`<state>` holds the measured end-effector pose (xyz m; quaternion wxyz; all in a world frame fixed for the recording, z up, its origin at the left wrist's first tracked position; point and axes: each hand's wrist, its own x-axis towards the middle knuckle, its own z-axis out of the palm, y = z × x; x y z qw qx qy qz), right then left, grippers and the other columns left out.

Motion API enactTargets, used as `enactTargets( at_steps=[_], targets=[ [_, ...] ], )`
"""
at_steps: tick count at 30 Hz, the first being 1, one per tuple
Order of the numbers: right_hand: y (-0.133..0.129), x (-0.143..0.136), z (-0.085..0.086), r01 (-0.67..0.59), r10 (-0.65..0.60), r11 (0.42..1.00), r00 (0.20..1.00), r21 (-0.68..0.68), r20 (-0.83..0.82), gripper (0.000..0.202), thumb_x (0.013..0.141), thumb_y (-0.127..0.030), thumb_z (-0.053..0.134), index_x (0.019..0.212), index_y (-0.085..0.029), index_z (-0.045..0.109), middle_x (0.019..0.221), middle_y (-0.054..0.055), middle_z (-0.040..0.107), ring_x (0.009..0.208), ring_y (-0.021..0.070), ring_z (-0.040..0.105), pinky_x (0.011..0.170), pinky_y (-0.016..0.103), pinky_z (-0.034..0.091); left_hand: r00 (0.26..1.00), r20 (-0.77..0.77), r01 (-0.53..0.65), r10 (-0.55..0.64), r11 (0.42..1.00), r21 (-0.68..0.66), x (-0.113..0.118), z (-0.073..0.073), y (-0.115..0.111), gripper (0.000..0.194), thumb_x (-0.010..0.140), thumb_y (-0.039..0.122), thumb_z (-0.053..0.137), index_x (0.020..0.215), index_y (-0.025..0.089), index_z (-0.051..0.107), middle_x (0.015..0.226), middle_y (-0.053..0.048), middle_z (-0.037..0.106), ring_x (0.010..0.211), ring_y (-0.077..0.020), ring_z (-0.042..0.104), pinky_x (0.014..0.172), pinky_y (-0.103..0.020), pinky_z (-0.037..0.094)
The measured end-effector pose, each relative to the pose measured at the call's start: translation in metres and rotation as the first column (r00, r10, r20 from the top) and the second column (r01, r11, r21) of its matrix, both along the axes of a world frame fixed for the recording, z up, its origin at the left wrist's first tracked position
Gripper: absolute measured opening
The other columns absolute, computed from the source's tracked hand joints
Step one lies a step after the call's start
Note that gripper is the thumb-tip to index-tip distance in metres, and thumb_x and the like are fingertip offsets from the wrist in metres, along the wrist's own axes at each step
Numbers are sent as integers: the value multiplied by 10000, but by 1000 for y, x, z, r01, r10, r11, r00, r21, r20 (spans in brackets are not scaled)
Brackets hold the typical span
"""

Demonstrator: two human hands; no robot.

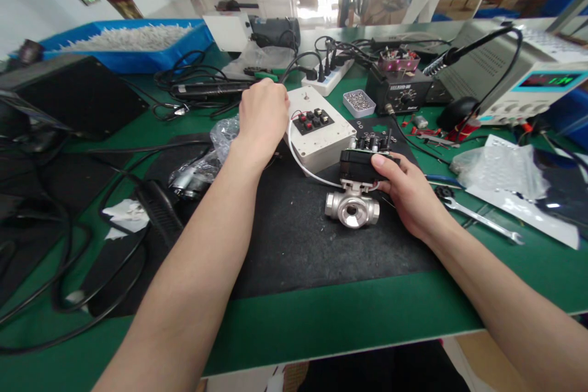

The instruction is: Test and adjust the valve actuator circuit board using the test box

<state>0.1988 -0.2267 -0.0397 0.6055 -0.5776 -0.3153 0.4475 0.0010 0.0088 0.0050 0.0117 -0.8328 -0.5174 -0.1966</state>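
Observation:
My right hand (411, 196) is wrapped round the black housing of a motorized ball valve (353, 208), thumb on its near side. The valve's shiny three-port metal body hangs below, and electronic parts stand exposed on top. My left hand (265, 111) is closed at the left edge of a white control box (328, 133); what its fingers hold, if anything, is hidden. Red and black switches (314, 120) sit on the box's upper face. A white cable (303, 168) runs from beside my left hand, along the box's front, to the valve.
A black mat (294, 245) covers part of the green table. A plastic-wrapped metal part (190, 180) lies left; a wrench (484, 220) lies right. Behind stand a tray of small metal parts (359, 101), a power strip (327, 78), a soldering station (399, 93) and a power supply (519, 73).

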Motion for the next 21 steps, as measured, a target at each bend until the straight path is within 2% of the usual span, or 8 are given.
enactTargets(
  at_steps=[11, 17, 21],
  targets=[
    [0, 0, 0, 5, -5, 1000, 1000, -5, -1, 631, 858, -636, 942, 1303, -278, 675, 1315, 69, 774, 1275, 379, 722, 1199, 613, 557, 998, -60, -23, 26, 999, 44, 1, 3, -2, 413, 1091, 307, 430, 1244, 182, 793, 1355, -127, 729, 1117, -272, 628, 1007, -438, 463],
    [-1, 0, 1, -6, 6, 1000, 1000, -8, 5, 627, 859, -657, 934, 1298, -293, 674, 1304, 62, 782, 1274, 373, 728, 1191, 590, 569, 999, -42, -12, 13, 1000, 17, 1, 2, -1, 419, 1105, 312, 431, 1256, 161, 791, 1360, -149, 714, 1155, -298, 619, 1015, -461, 429],
    [-1, 1, 1, -2, 3, 1000, 1000, -13, 19, 627, 858, -658, 928, 1301, -296, 671, 1341, 62, 772, 1320, 369, 710, 1190, 571, 575, 1000, -27, -10, 11, 1000, 7, 0, 2, 0, 422, 1111, 332, 427, 1271, 167, 781, 1368, -136, 710, 1149, -282, 600, 1020, -451, 411]
  ],
)
